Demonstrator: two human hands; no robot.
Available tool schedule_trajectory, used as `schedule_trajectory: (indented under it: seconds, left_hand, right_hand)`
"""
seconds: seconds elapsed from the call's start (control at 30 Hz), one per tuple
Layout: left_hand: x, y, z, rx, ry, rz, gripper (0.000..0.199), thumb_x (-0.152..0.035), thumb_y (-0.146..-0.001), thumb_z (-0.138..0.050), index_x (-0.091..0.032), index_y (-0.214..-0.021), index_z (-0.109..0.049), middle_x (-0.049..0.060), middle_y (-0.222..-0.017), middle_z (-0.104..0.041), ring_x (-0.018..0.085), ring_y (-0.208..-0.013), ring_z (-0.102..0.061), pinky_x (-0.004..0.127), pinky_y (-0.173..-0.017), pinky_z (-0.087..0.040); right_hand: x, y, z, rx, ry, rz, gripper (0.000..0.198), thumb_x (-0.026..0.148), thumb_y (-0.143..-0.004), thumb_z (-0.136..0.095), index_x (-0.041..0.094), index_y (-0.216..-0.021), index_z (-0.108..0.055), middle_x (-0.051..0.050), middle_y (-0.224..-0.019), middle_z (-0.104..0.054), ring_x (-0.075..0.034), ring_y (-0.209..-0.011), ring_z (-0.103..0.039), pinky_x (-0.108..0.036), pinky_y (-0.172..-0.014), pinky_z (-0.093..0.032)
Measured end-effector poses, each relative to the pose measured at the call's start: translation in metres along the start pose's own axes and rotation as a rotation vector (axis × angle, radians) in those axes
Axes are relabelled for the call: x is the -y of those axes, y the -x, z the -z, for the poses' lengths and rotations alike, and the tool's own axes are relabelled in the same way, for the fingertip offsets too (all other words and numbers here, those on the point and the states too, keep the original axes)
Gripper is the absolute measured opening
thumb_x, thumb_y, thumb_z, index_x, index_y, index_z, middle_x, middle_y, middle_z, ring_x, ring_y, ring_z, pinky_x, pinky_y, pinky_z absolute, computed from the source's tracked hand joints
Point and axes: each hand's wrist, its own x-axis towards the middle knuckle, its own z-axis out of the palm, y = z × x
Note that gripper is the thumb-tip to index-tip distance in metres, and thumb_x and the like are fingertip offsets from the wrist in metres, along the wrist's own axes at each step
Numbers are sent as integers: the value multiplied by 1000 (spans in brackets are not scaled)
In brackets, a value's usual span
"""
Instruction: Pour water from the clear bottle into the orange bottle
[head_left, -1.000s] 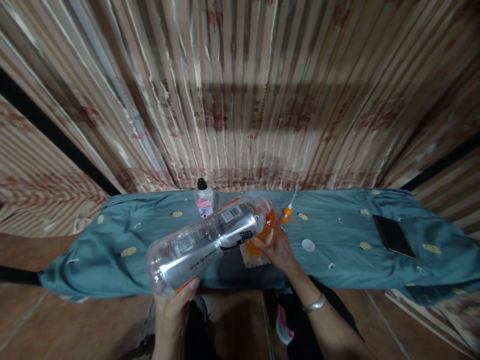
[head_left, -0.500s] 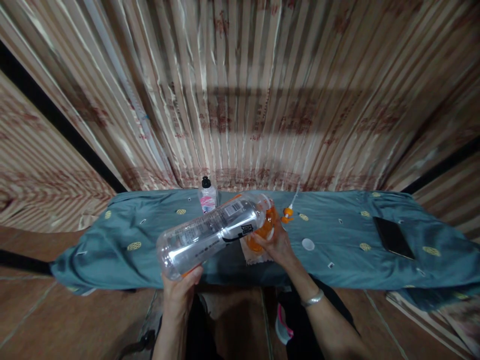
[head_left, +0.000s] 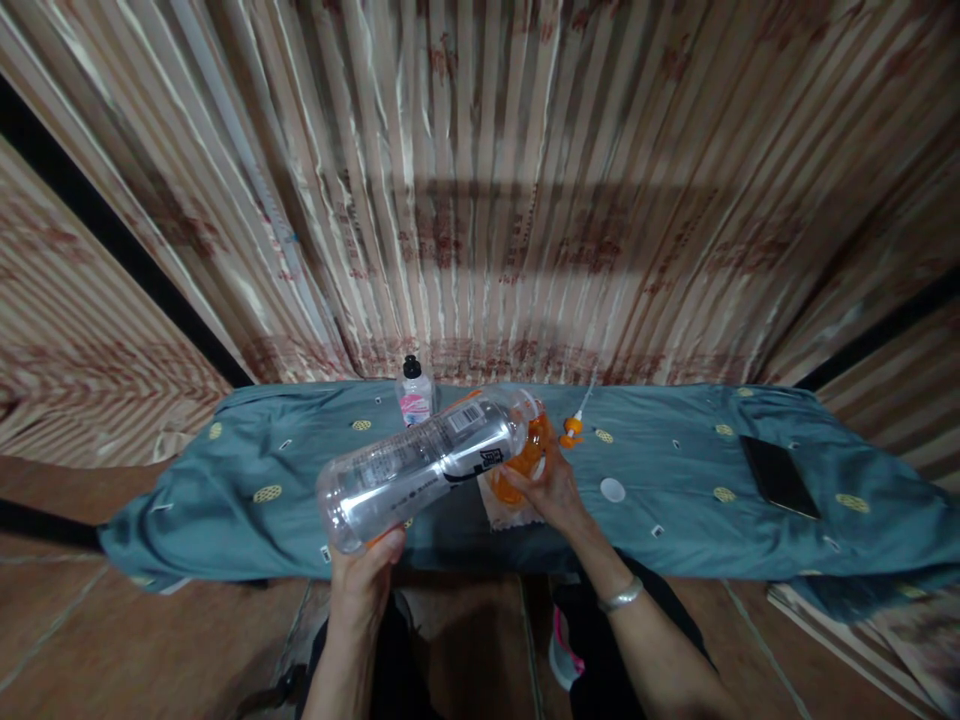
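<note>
From my end I see the left hand [head_left: 364, 580] wrapped around the lower end of a large clear bottle [head_left: 420, 465], thumb along its near side. The bottle lies aslant over the near half of the teal cloth [head_left: 675, 535], base toward the lower left, neck raised toward the right. My right hand [head_left: 553, 487] grasps an orange bottle [head_left: 521, 475] just where that neck ends; the two overlap in my view, and I cannot tell whether the rims touch. Under the orange bottle shows a pale sheet [head_left: 517, 516], close to the near edge of the cloth; whether the bottle rests on it or is held just above, I cannot tell.

Behind the clear bottle, near the far edge, a squeeze bottle [head_left: 415, 400] with a black cap stands upright, partly covered by it. An orange pump head [head_left: 572, 428] lies just beyond the right hand, its tube pointing to the far edge, where the striped curtain [head_left: 480, 200] hangs like a wall. A white disc [head_left: 613, 490] lies right of the right hand, and a wide stretch of cloth runs from it to a dark flat device [head_left: 780, 476]. To the left, cloth spreads from the clear bottle's base to the draped left end.
</note>
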Motion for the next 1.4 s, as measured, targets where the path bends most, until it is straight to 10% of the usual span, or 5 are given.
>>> schedule_trajectory:
  seconds: [1.4]
  left_hand:
    - [-5,-41,7,266,-136,19,32,-41,-60,-82,-19,-76,-66,-3,-50,-54,12,-42,-43,25,-39,-30]
  right_hand:
    - [-10,0,2,1,-8,3,93,43,-75,-77,19,-152,-30,-15,-139,-59,-33,-126,-59,-51,-108,-47]
